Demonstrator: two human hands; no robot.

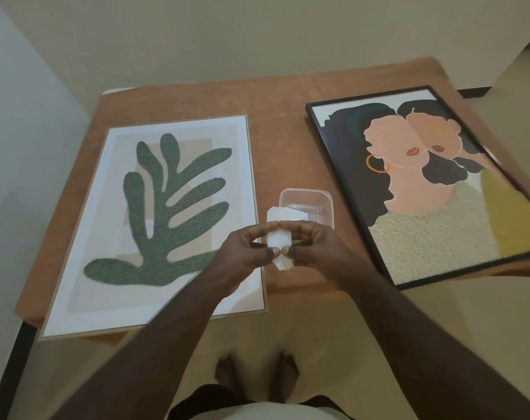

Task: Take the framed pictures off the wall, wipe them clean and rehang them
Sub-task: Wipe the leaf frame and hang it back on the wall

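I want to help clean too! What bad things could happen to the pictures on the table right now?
The portrait picture has its near corner poking past the table edge, so a bump might tip it off. The clear tub sits between both frames; if it holds liquid, knocking it could wet them. The wipe, held by the left hand and right hand, may scuff the fuzzy leaf picture if rubbed hard.

leaf picture (154, 225) left | container (307, 207) between | portrait picture (424, 189) right | all on table (276, 116)
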